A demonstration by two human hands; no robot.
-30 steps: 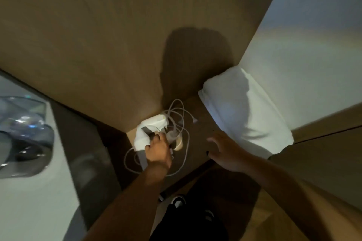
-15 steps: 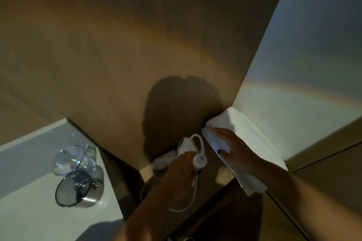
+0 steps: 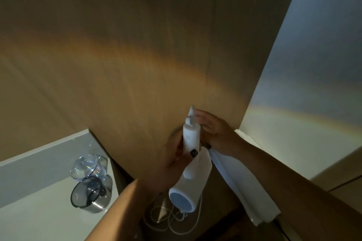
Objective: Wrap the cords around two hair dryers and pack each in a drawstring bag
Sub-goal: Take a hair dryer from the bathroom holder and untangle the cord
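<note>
Dim corner with a wood-panel wall (image 3: pixel 117 55) in front and a pale wall (image 3: pixel 313 64) on the right, warm band of light running across both. The left hand (image 3: pixel 172 162) has its fingers wrapped around the handle of a white hair dryer (image 3: pixel 191 154), held up in front of the wood panel with the handle pointing up and the round blue-grey end of the barrel facing down toward the camera. The right hand (image 3: pixel 213 131) sits just behind the top of the handle, fingers loosely curled, and it pinches a white drawstring bag (image 3: pixel 242 188) that hangs down to the right. The white cord (image 3: pixel 176 223) lies in loose loops on the dark shelf below. Off to the left on a white counter (image 3: pixel 39 191) there's a clear glass (image 3: pixel 88 164) and a metal cup (image 3: pixel 90 195)
</note>
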